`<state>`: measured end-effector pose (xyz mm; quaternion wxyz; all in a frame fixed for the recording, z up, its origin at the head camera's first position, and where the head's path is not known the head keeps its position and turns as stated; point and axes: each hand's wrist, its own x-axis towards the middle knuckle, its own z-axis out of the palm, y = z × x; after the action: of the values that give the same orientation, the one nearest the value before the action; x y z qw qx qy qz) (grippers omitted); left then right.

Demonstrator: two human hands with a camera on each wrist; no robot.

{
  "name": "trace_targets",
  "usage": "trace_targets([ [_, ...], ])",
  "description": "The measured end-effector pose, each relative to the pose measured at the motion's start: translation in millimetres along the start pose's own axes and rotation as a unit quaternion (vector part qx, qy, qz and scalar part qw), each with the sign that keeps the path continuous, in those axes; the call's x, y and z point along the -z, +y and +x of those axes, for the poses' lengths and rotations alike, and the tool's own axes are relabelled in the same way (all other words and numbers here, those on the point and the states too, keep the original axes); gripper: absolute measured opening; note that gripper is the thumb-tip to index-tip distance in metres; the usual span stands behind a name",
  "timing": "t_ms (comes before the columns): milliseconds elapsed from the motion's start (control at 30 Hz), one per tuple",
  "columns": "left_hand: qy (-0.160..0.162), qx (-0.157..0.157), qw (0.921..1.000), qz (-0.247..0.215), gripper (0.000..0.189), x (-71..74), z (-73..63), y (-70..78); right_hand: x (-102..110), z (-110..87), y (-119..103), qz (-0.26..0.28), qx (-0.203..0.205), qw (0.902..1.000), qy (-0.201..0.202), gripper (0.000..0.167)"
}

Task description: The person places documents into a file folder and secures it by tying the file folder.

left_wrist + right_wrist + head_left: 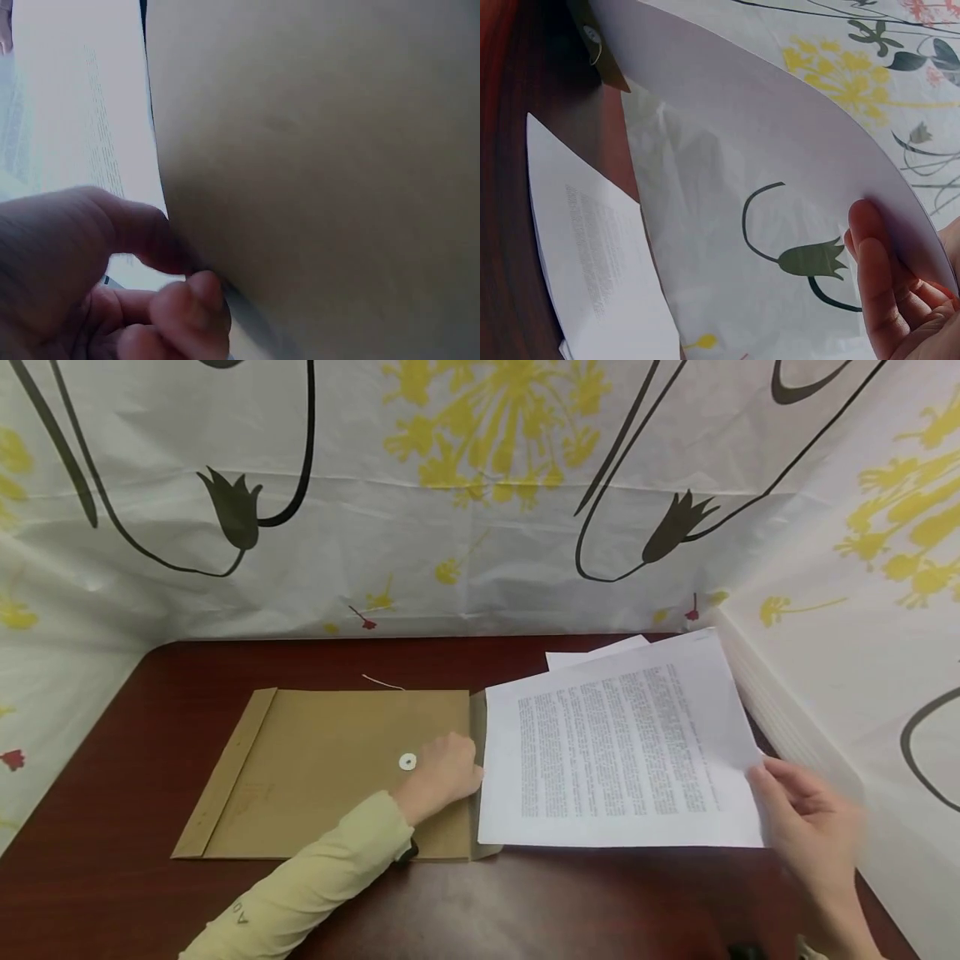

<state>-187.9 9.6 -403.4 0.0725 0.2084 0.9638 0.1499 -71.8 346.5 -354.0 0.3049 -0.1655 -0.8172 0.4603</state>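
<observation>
A brown paper envelope (pixel 330 760) with a white round button (pixel 407 762) lies flat on the table, its opening facing right. My left hand (pixel 444 772) pinches the envelope's open edge; in the left wrist view the thumb (pixel 142 232) and curled fingers meet at that edge. A printed sheet of paper (pixel 607 752) is held up at its right edge by my right hand (pixel 813 818), thumb on top and fingers beneath. The sheet's left edge sits at the envelope's mouth; whether it is inside cannot be told.
More printed paper (pixel 592 247) lies on the table behind the held sheet. A thin white string (pixel 382 682) sticks out past the envelope's far edge. Flower-patterned white sheeting (pixel 360 502) walls in the dark red table (pixel 97 827) at the back and sides.
</observation>
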Motion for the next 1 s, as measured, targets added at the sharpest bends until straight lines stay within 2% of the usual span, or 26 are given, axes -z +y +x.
trace_targets([
  [100,0.003,-0.004,0.9999,-0.012,0.030,0.4,-2.2,0.6,-4.4,-2.8,-5.7,0.002,0.004,1.0000,-0.006,0.022],
  [233,0.020,-0.013,0.9996,-0.015,0.031,1.6,-5.4,-0.1,-9.0,-3.5,-7.1,-0.003,0.003,1.0000,-0.007,0.019],
  [333,0.033,-0.021,0.9991,-0.018,0.034,2.2,-7.8,-2.2,-11.1,-0.3,-8.6,-0.013,-0.014,0.9997,-0.015,0.020],
  [467,0.047,-0.026,0.9974,-0.048,0.037,3.4,-10.2,-7.1,-13.1,5.1,-15.0,-0.017,-0.030,0.9989,-0.031,0.021],
  [600,0.076,-0.029,0.9938,-0.076,0.036,6.0,-11.0,-11.7,-16.4,7.9,-18.7,-0.015,-0.032,0.9967,-0.073,0.013],
  [667,0.086,-0.029,0.9920,-0.087,0.036,7.6,-11.4,-13.1,-17.6,9.0,-16.5,-0.014,-0.045,0.9941,-0.097,0.009],
  [733,0.090,-0.027,0.9907,-0.098,0.035,9.1,-11.5,-14.4,-17.3,10.1,-12.5,-0.015,-0.067,0.9905,-0.119,0.013],
  [900,0.096,-0.037,0.9869,-0.124,0.035,14.1,-14.2,-17.0,-13.5,10.9,-6.1,0.003,-0.127,0.9861,-0.107,0.010],
  [967,0.099,-0.042,0.9860,-0.127,0.035,16.1,-15.2,-17.6,-12.8,10.5,-5.9,0.022,-0.133,0.9862,-0.096,0.019],
  [1000,0.101,-0.043,0.9858,-0.127,0.035,16.9,-15.6,-17.7,-13.1,10.2,-6.2,0.025,-0.130,0.9866,-0.095,0.017],
])
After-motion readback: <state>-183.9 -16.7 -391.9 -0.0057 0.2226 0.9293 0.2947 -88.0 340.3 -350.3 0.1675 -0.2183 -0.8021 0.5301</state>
